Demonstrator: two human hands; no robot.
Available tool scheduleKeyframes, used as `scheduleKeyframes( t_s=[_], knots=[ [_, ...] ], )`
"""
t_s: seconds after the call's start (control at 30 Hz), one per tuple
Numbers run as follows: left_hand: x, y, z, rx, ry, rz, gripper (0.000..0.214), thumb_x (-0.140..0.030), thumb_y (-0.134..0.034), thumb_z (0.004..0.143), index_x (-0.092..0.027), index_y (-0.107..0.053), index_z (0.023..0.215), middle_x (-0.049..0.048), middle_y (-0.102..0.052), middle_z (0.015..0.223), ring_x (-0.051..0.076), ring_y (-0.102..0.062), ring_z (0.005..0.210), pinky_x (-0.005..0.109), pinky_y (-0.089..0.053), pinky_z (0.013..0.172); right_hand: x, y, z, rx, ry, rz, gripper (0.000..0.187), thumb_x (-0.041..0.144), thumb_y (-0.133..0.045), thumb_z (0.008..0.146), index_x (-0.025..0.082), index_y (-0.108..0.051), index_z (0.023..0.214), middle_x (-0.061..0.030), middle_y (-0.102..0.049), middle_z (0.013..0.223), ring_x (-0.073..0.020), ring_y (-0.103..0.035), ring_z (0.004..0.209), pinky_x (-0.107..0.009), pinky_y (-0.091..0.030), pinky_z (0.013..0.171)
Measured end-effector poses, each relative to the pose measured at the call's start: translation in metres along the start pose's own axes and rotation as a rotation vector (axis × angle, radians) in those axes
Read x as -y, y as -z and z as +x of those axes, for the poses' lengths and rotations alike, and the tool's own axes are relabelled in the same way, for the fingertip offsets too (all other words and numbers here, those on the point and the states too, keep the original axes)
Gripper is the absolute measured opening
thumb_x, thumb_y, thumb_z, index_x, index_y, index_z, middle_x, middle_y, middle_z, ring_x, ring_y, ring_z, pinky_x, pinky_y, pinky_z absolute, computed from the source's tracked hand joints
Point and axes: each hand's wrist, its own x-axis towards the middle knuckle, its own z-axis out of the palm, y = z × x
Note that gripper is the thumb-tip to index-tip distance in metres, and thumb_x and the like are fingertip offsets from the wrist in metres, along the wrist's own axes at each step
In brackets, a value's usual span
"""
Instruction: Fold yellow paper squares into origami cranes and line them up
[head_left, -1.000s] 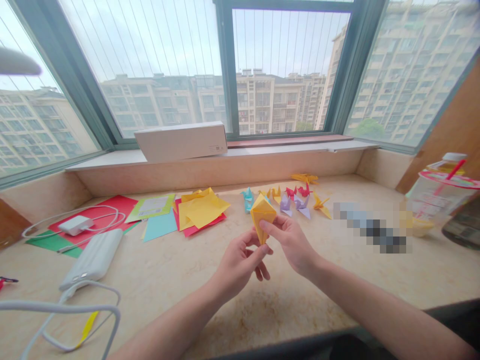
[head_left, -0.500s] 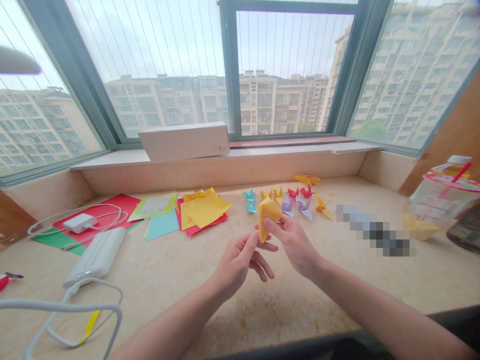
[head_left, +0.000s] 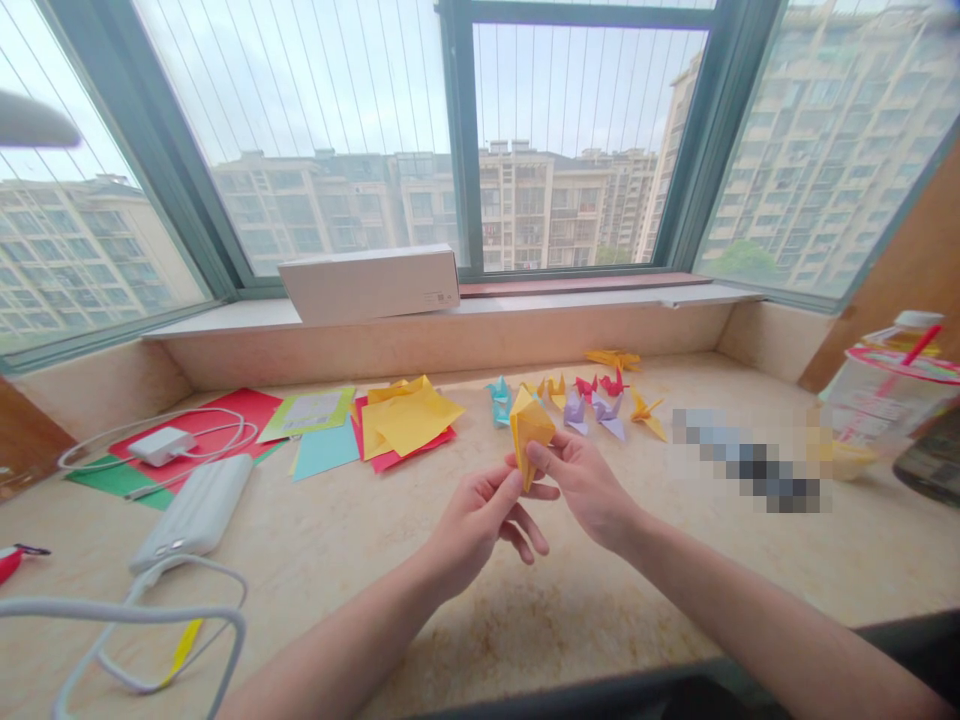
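Observation:
A half-folded yellow paper figure (head_left: 529, 425) is held up above the stone counter (head_left: 390, 560). My right hand (head_left: 589, 485) pinches its lower right side between thumb and fingers. My left hand (head_left: 480, 525) pinches the bottom tip from the left, its other fingers curled below. Behind the figure stands a row of small finished paper cranes (head_left: 592, 398) in blue, yellow, red, purple and orange.
Loose coloured paper sheets (head_left: 405, 420) lie at the centre left. A white power bank (head_left: 196, 515), a charger (head_left: 161, 446) and cables lie at the left. A white box (head_left: 371, 282) sits on the window ledge. A lidded plastic cup (head_left: 881, 400) stands at the right.
The paper figure has turned slightly and sunk a little between my fingers. My left thumb and finger have closed back onto its bottom tip.

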Motion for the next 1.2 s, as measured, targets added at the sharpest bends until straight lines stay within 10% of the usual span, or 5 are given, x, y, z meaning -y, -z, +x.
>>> scheduleKeyframes(
  t_s=[1.2],
  knots=[
    [0.0088,-0.0012,0.0036,-0.123,0.073,0.258,0.038,-0.048,-0.06,0.086,-0.011,-0.062,0.095,0.0145,-0.073,0.098,0.015,-0.07,0.053,0.018,-0.045,0.038,-0.0018,0.0024,0.0006,-0.091,0.048,-0.17,0.033,0.047,-0.069,0.082,0.014,-0.071,0.082,-0.0054,-0.072,0.076,-0.0149,-0.061,0.066,-0.027,-0.048,0.063]
  ],
)
